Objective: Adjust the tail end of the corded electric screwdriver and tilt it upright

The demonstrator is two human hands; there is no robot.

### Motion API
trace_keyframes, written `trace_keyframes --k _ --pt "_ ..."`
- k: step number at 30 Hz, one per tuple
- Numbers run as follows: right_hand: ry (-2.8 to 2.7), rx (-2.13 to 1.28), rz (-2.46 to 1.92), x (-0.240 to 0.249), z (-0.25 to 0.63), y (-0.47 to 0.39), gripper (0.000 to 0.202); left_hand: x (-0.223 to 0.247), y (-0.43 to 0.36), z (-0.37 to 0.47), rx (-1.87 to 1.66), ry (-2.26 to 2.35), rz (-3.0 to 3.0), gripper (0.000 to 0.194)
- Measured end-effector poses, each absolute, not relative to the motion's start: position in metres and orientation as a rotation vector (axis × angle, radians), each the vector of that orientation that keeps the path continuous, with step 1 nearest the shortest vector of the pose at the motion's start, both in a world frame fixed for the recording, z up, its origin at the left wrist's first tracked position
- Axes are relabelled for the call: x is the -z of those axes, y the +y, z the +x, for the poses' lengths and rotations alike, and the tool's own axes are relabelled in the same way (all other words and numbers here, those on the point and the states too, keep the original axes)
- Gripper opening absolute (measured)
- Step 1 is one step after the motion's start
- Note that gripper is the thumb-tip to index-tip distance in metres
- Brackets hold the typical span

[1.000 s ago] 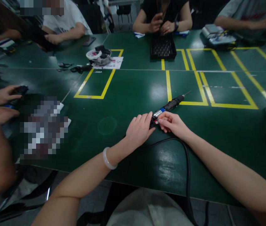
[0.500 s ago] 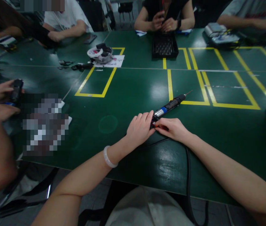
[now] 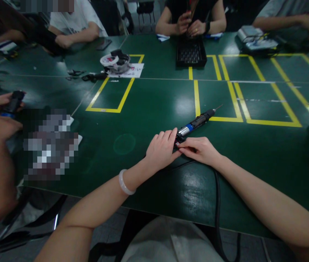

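Note:
An electric screwdriver (image 3: 191,125), black with a silver and a blue band, lies slanted above the green table (image 3: 149,105). Its thin bit points away to the right. My left hand (image 3: 162,150) is closed round its rear end. My right hand (image 3: 199,149) pinches at the near side of that end, thumb and forefinger together, against a small pale and reddish spot. What the fingertips hold there is hidden. A black cable (image 3: 218,203) runs from beneath my right wrist over the table edge.
Yellow tape lines (image 3: 196,98) mark the table. Farther back are a black tray (image 3: 191,54), a tape roll (image 3: 109,61) on paper, and a grey device (image 3: 250,34) with wires. A co-worker's hands (image 3: 0,116) hold a dark tool at left; other people sit opposite.
The screwdriver and my left hand stay almost still. My right fingertips have shifted slightly, and the orange-red bit seen beside them no longer shows. The co-worker's tool at left has moved a little left.

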State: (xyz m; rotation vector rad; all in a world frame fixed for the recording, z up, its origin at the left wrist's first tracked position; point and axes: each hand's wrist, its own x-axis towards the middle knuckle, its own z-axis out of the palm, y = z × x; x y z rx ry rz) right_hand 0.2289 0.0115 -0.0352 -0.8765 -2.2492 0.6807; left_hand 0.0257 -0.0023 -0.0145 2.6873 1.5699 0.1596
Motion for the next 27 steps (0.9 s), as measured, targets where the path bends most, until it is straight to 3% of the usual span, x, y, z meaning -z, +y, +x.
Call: trace_keyframes --k 18,27 --pt "-1.879 -1.060 -0.994 0.035 0.231 0.017 0.021 0.014 0.005 0.025 -0.154 1.649 2.722 0.058" --pt "-1.807 -1.172 -1.029 0.036 0.231 0.019 0.024 0.016 0.043 -0.020 -0.091 1.886 2.650 0.059"
